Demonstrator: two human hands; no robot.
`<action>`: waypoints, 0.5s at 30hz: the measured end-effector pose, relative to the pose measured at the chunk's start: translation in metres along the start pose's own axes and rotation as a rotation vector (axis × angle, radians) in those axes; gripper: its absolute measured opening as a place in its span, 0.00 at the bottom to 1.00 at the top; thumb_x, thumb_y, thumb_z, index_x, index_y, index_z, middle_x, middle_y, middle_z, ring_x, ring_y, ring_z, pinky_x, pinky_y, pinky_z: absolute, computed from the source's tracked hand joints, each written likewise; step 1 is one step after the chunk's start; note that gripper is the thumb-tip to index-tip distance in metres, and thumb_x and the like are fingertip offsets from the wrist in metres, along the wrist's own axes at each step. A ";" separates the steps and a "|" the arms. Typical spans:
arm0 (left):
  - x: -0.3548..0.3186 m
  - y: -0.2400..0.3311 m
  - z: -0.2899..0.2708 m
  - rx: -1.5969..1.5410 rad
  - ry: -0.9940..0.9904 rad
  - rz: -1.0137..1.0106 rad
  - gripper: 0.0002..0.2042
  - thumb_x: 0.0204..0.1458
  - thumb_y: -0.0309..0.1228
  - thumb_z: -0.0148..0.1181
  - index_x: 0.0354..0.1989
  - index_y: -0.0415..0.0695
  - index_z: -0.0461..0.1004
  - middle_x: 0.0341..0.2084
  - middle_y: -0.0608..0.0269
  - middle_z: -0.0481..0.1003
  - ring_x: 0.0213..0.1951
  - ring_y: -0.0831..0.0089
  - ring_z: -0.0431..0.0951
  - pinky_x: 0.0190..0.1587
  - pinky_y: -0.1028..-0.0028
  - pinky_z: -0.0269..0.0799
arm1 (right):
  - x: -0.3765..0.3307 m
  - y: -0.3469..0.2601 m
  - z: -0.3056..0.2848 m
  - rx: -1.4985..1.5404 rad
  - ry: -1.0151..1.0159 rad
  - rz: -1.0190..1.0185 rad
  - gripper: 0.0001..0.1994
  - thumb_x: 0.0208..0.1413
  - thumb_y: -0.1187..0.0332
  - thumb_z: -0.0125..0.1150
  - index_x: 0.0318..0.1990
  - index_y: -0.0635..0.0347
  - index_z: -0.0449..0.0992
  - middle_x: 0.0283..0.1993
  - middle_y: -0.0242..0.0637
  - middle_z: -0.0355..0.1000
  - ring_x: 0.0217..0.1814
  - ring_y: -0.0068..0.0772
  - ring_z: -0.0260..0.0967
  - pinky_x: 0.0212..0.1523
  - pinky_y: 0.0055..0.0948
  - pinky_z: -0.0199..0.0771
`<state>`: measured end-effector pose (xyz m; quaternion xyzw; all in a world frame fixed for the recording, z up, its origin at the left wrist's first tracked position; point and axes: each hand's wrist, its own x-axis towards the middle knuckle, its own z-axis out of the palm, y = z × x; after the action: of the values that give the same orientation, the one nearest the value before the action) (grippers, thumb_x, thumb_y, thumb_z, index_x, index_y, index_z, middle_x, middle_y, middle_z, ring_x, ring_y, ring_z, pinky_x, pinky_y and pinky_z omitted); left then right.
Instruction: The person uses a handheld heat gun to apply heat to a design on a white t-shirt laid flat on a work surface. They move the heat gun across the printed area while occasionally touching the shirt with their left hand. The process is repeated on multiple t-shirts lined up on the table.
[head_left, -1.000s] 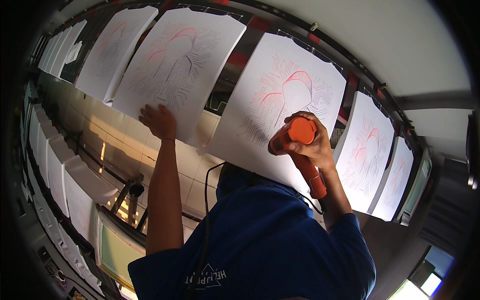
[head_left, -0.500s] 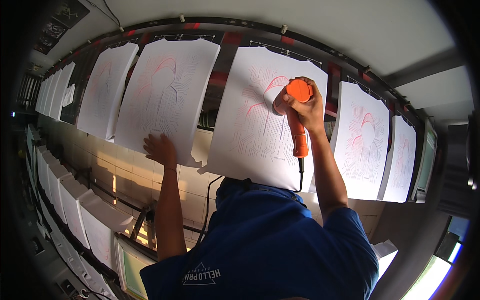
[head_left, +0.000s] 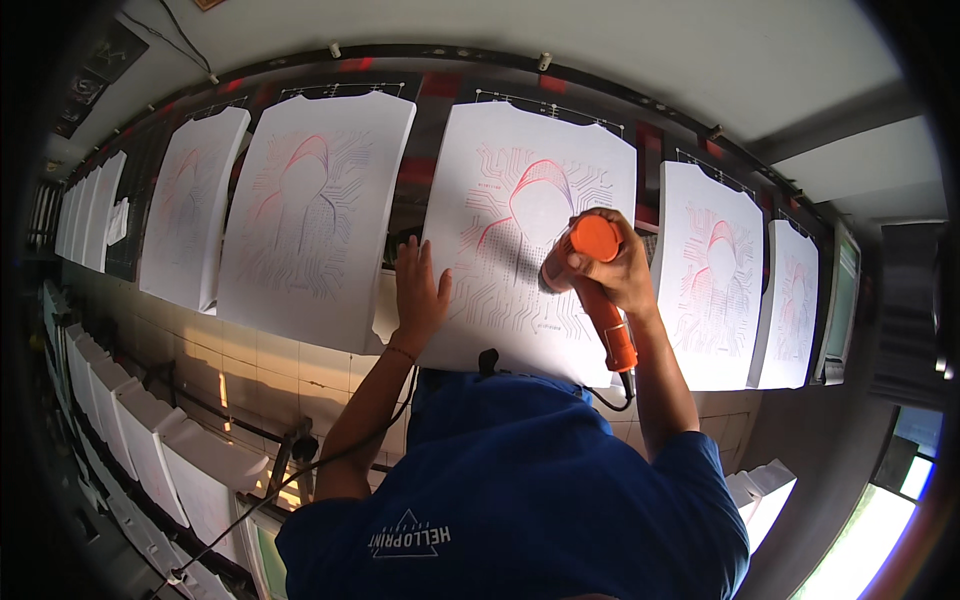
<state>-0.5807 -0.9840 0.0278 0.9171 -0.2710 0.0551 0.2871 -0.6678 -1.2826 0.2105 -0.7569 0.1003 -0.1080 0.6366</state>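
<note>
Orange heat gun, pistol-shaped, is in our right hand, in the head view looking down over our own body; it is over the right half of a white shirt panel that lies face up before us. Our right fingers are wrapped around the gun near its round rear cap, and its nozzle slants down and to the left toward the print; we cannot tell whether the tip touches the panel. A black cord curves from the near end of the handle. Our left hand is at the left edge of the same panel, its fingers slightly parted, pointing far, with the thumb spread to the right; we cannot tell how firmly it rests there. The printed picture is a hooded outline around a blank face, ringed by circuit-like lines, red on the left and bluish on the right. Just beside, on our left, is a second printed panel, and on our right a third printed panel; more white panels reach away to both sides. Along the far side runs a dark curved rail. Near us, a blue shirt covers our torso, and a black cable crosses our left forearm.
</note>
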 end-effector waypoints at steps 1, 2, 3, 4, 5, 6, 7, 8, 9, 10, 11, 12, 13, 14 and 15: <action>0.003 0.006 0.005 0.002 -0.018 0.044 0.33 0.63 0.38 0.58 0.70 0.33 0.56 0.71 0.34 0.54 0.73 0.36 0.52 0.73 0.44 0.47 | -0.005 0.002 -0.001 -0.002 -0.033 0.006 0.34 0.41 0.58 0.84 0.52 0.69 0.72 0.46 0.41 0.76 0.49 0.32 0.75 0.56 0.34 0.73; 0.008 0.010 0.010 0.026 -0.031 0.079 0.33 0.62 0.38 0.58 0.71 0.33 0.56 0.71 0.35 0.54 0.73 0.37 0.52 0.73 0.44 0.47 | -0.005 0.002 -0.001 0.046 -0.008 0.026 0.35 0.41 0.59 0.84 0.52 0.69 0.72 0.46 0.41 0.76 0.49 0.32 0.75 0.56 0.34 0.73; 0.016 0.016 0.012 0.048 -0.048 0.114 0.33 0.62 0.38 0.58 0.71 0.33 0.55 0.72 0.35 0.54 0.73 0.37 0.52 0.73 0.44 0.47 | -0.006 0.001 -0.001 0.094 0.021 0.051 0.35 0.41 0.59 0.84 0.52 0.69 0.72 0.47 0.41 0.76 0.50 0.32 0.75 0.56 0.34 0.74; 0.023 0.022 0.012 0.071 -0.067 0.149 0.33 0.62 0.38 0.58 0.71 0.33 0.55 0.72 0.36 0.53 0.73 0.38 0.51 0.73 0.44 0.48 | -0.008 -0.001 0.000 0.144 0.050 0.077 0.35 0.41 0.59 0.84 0.53 0.69 0.72 0.47 0.41 0.76 0.50 0.32 0.74 0.56 0.34 0.74; 0.032 0.027 0.013 0.069 -0.083 0.156 0.33 0.63 0.38 0.58 0.71 0.32 0.55 0.73 0.37 0.53 0.74 0.39 0.51 0.74 0.45 0.47 | -0.004 0.000 0.000 0.107 0.098 0.042 0.35 0.41 0.59 0.84 0.53 0.69 0.72 0.47 0.41 0.76 0.49 0.33 0.75 0.56 0.34 0.74; 0.041 0.028 0.016 0.082 -0.081 0.168 0.33 0.63 0.38 0.57 0.71 0.32 0.55 0.72 0.37 0.53 0.74 0.39 0.51 0.74 0.46 0.47 | -0.004 -0.002 0.001 0.095 0.079 0.053 0.35 0.41 0.60 0.84 0.53 0.69 0.72 0.47 0.41 0.76 0.50 0.33 0.75 0.56 0.34 0.74; 0.050 0.028 0.019 0.096 -0.079 0.179 0.33 0.64 0.39 0.56 0.71 0.31 0.54 0.72 0.37 0.54 0.74 0.40 0.52 0.74 0.46 0.47 | -0.003 -0.005 0.002 0.083 0.060 0.063 0.35 0.41 0.60 0.84 0.53 0.69 0.72 0.47 0.41 0.76 0.50 0.33 0.75 0.56 0.34 0.74; 0.058 0.029 0.022 0.110 -0.077 0.190 0.33 0.64 0.40 0.56 0.71 0.30 0.54 0.72 0.37 0.54 0.74 0.40 0.52 0.74 0.46 0.47 | -0.003 -0.006 0.002 0.072 0.039 0.074 0.35 0.40 0.60 0.84 0.53 0.69 0.72 0.47 0.41 0.76 0.50 0.33 0.75 0.56 0.35 0.74; 0.065 0.031 0.026 0.138 -0.076 0.197 0.34 0.65 0.41 0.53 0.71 0.29 0.53 0.72 0.36 0.55 0.74 0.41 0.53 0.74 0.47 0.47 | -0.006 -0.005 0.001 0.068 0.013 0.088 0.34 0.41 0.60 0.84 0.53 0.69 0.72 0.47 0.42 0.76 0.50 0.34 0.75 0.56 0.35 0.74; 0.071 0.032 0.029 0.135 -0.078 0.200 0.34 0.65 0.42 0.53 0.72 0.29 0.53 0.72 0.36 0.55 0.74 0.41 0.52 0.74 0.47 0.47 | -0.007 -0.005 0.002 0.055 0.009 0.081 0.34 0.41 0.60 0.84 0.52 0.69 0.73 0.47 0.42 0.76 0.50 0.34 0.75 0.56 0.35 0.74; 0.075 0.033 0.031 0.133 -0.079 0.202 0.34 0.65 0.42 0.53 0.72 0.29 0.53 0.72 0.36 0.55 0.74 0.42 0.52 0.74 0.47 0.47 | -0.008 -0.006 0.003 0.042 0.003 0.075 0.34 0.41 0.59 0.84 0.52 0.69 0.73 0.47 0.42 0.76 0.50 0.34 0.75 0.56 0.36 0.74; 0.076 0.033 0.033 0.133 -0.083 0.203 0.34 0.65 0.42 0.53 0.72 0.29 0.53 0.72 0.36 0.54 0.74 0.42 0.52 0.74 0.47 0.47 | -0.009 -0.006 0.004 0.032 -0.003 0.071 0.34 0.41 0.59 0.84 0.52 0.69 0.73 0.47 0.42 0.76 0.50 0.35 0.75 0.56 0.36 0.74; 0.074 0.034 0.035 0.129 -0.103 0.211 0.34 0.65 0.42 0.53 0.72 0.29 0.53 0.72 0.37 0.54 0.74 0.43 0.52 0.75 0.48 0.46 | -0.006 -0.001 0.004 0.025 0.026 0.050 0.36 0.41 0.58 0.84 0.53 0.70 0.72 0.47 0.42 0.76 0.50 0.34 0.75 0.56 0.35 0.74; 0.071 0.035 0.035 0.125 -0.122 0.217 0.34 0.65 0.42 0.53 0.72 0.29 0.54 0.72 0.37 0.54 0.74 0.43 0.52 0.75 0.49 0.46 | 0.000 0.001 0.003 0.019 0.050 0.034 0.36 0.41 0.57 0.84 0.53 0.70 0.71 0.47 0.42 0.76 0.50 0.33 0.74 0.56 0.34 0.74; 0.069 0.034 0.035 0.126 -0.139 0.226 0.34 0.65 0.42 0.53 0.71 0.29 0.54 0.72 0.38 0.54 0.74 0.44 0.52 0.75 0.49 0.46 | 0.008 0.002 0.002 0.018 0.076 0.015 0.37 0.41 0.57 0.84 0.53 0.71 0.71 0.47 0.43 0.76 0.50 0.33 0.74 0.55 0.34 0.74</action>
<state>-0.5427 -1.0591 0.0336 0.8985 -0.3879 0.0402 0.2016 -0.6593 -1.2831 0.2082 -0.7459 0.1288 -0.1328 0.6398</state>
